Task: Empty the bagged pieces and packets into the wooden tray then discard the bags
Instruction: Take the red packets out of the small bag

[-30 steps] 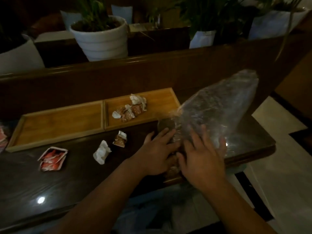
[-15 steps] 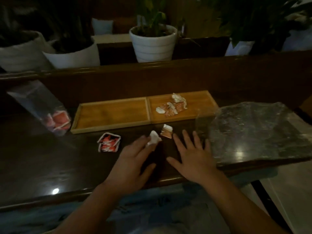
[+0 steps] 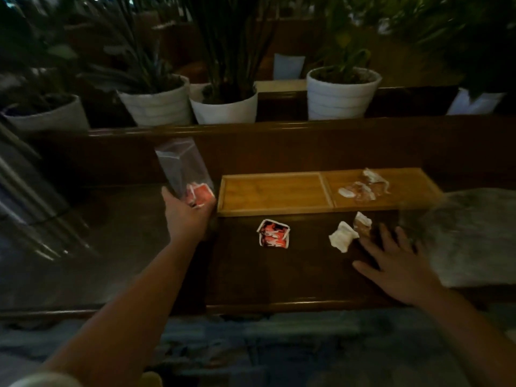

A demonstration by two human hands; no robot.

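A two-compartment wooden tray [image 3: 275,212] lies on the dark table. Its right compartment holds several small wrapped pieces [image 3: 363,185]; the left one is bare. My left hand [image 3: 185,216] grips the bottom of a tall clear bag [image 3: 181,169] with red packets [image 3: 199,195] inside, just left of the tray. My right hand [image 3: 396,263] rests flat and open on the table. Loose red packets [image 3: 273,233], a white wrapper [image 3: 343,239] and a brown-and-white piece [image 3: 362,223] lie in front of the tray. A large empty clear bag [image 3: 469,236] lies at the right.
A dark wooden ledge [image 3: 251,129] runs behind the table, with several white plant pots [image 3: 342,92] on it. The table's front edge [image 3: 279,305] is near my body. Grey slats [image 3: 25,191] stand at the far left.
My left hand has moved left from the white wrapper and taken hold of the clear bag with red packets. The right hand stays flat on the table. The view has swung left.
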